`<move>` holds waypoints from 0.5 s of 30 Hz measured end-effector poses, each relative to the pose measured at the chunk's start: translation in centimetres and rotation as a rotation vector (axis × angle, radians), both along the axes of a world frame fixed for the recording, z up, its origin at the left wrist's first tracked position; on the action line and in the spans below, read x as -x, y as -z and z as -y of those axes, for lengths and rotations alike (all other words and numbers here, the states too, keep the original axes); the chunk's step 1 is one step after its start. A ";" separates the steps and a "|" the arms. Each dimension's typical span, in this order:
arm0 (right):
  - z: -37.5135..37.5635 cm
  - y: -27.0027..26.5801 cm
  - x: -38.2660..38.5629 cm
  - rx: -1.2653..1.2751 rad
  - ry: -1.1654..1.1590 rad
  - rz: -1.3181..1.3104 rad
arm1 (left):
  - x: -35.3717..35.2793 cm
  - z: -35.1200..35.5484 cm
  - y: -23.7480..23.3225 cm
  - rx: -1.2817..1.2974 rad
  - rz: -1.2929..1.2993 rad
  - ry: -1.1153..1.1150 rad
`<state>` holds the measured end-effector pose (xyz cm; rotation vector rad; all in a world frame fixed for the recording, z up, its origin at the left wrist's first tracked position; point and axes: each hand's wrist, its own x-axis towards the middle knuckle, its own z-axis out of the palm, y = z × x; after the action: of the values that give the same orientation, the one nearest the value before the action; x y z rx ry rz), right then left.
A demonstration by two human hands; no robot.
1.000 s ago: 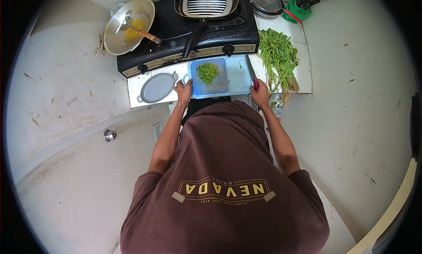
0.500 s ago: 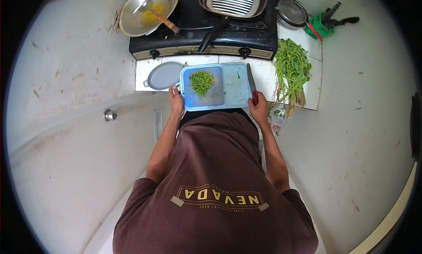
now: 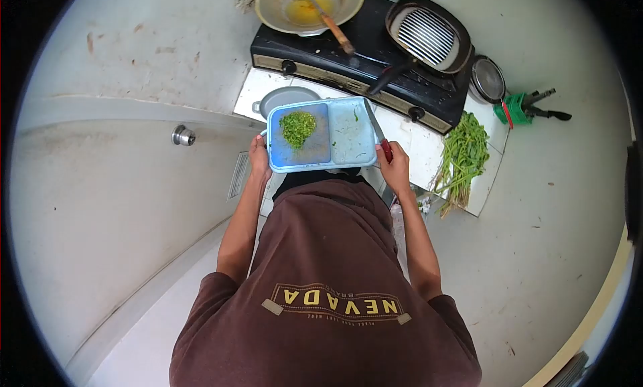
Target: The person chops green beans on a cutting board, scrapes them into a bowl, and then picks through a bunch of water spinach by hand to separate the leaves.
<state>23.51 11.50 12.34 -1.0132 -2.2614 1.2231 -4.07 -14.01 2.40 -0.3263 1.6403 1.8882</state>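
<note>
A light blue cutting board (image 3: 353, 136) with a darker blue section is held level in front of my waist. On its left half lies a small heap of finely chopped greens (image 3: 297, 128), and a few green scraps stick to the right half. My left hand (image 3: 259, 158) is closed on the board's left edge. At the opposite edge, my right hand (image 3: 395, 165) grips a knife (image 3: 378, 127) by its red handle, the blade lying along the board's side. That hand also appears to support the board's lower right corner, though its fingers are partly hidden.
A black gas stove (image 3: 348, 65) carries a wide pan (image 3: 264, 11) with yellow liquid and a ladle, plus a grill pan (image 3: 429, 35). On the white tiled counter are a grey oval plate (image 3: 281, 98), leafy greens (image 3: 465, 152), a strainer (image 3: 488, 79) and a green basket (image 3: 514, 110).
My view has turned left, so the stove and counter now appear tilted and farther right. The board, held in both hands, has moved slightly left in view, away from the counter greens.
</note>
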 end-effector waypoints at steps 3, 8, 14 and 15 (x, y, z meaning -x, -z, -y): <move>0.3 -1.3 2.0 -0.009 -0.021 0.092 | 1.0 1.6 -0.4 0.009 0.048 -0.006; 1.5 -4.9 5.8 -0.138 -0.078 0.177 | 2.3 2.1 -0.9 0.034 0.055 -0.015; 2.6 -6.3 9.0 -0.348 -0.387 0.146 | 3.6 2.5 0.2 0.015 0.123 -0.003; 2.8 -6.3 9.4 -0.322 -0.442 0.155 | 4.0 2.5 0.2 0.013 0.136 0.002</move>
<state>14.11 8.68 18.60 -0.5199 -2.7900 0.9056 -8.04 -16.52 2.23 -0.4477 1.5621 1.8132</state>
